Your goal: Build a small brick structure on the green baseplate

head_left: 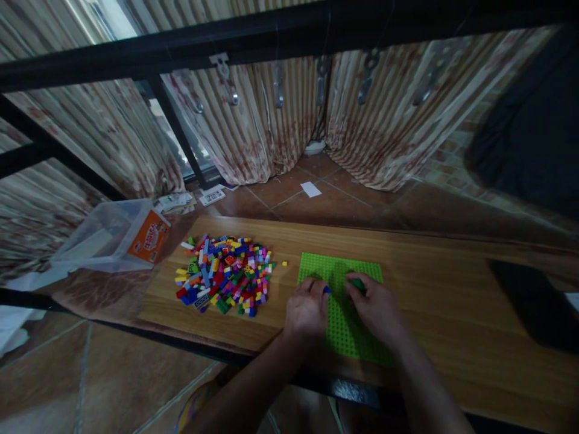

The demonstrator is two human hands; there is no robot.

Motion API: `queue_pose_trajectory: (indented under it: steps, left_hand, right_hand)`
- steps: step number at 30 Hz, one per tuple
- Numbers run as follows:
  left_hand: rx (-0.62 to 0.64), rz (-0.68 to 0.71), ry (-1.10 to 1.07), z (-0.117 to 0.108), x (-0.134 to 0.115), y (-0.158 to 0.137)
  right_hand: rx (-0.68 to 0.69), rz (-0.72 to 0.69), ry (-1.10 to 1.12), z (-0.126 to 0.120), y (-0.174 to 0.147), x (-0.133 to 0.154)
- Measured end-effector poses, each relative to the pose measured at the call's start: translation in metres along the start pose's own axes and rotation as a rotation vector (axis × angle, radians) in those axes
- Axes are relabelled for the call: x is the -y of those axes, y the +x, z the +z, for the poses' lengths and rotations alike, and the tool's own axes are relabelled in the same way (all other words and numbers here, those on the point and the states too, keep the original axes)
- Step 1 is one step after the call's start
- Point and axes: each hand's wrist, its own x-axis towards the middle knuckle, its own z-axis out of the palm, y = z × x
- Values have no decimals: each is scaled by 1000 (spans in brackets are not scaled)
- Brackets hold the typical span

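In the head view, a dark green brick sat between the thumb and fingers of the right hand, which were nearly closed and seemed to grip it. The left hand was curled, a blue brick at its fingertips; whether it gripped or merely touched that brick could not be told. The blue brick lay left of the green one, nearer the left hand, both over a green board on the desk. The board was flat, bright and studded; the bricks were small, mostly covered, their long axes unclear.
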Motion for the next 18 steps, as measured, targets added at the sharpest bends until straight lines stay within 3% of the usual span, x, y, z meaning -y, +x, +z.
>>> queue_pose_trajectory:
  steps: [5, 10, 14, 18]
  left_hand:
    - [-53, -198, -129, -23, 19, 19]
    - [-31, -276, -224, -38, 40, 32]
    - [-82, -374, -203, -47, 45, 30]
    - [-138, -367, -192, -50, 46, 24]
  right_hand:
    - [-13, 13, 43, 0, -2, 3]
    - [6, 12, 134, 4, 1, 6]
    - [5, 13, 184, 7, 4, 10]
    - [9, 58, 327, 7, 6, 16]
